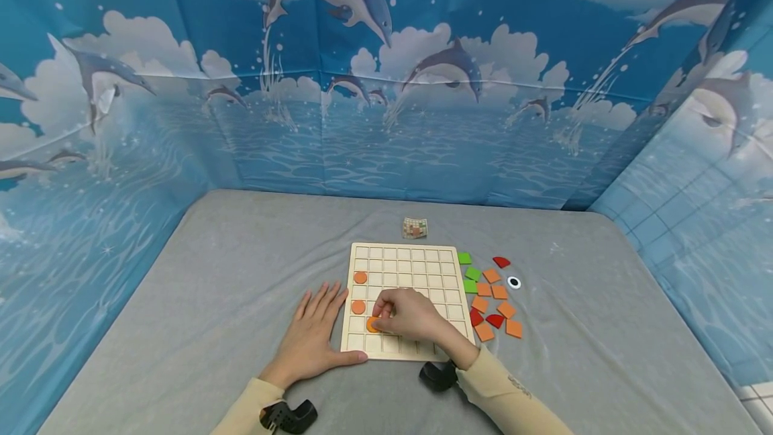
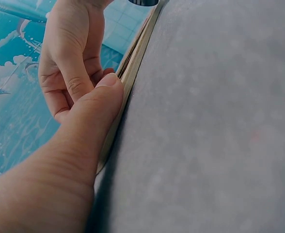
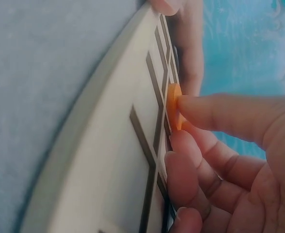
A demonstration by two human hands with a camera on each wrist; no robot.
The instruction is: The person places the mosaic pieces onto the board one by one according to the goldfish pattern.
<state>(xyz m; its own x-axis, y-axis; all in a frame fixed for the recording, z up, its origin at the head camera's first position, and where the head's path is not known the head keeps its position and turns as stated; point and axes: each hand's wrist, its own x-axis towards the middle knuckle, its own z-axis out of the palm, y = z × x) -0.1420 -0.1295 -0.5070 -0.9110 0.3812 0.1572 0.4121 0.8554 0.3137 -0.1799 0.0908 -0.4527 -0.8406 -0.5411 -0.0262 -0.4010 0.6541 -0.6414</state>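
Note:
A pale wooden board [image 1: 417,266] with a recessed square grid lies flat in front of me. My right hand [image 1: 412,314] is over its lower left part, pinching an orange disc [image 3: 173,108] between thumb and fingers, close against the grid. Two more orange discs, an upper disc [image 1: 360,277] and a lower disc [image 1: 358,307], sit in cells of the left column. My left hand [image 1: 313,341] rests with fingers spread along the board's left edge, its thumb [image 2: 108,90] at the near left corner.
Right of the board lie several orange squares [image 1: 513,328], green squares [image 1: 464,258], red wedge pieces [image 1: 501,262] and a black-and-white round piece [image 1: 514,282]. A small patterned card [image 1: 415,227] lies beyond the board. A dolphin-print curtain [image 1: 386,133] surrounds the grey-covered table [image 1: 253,240].

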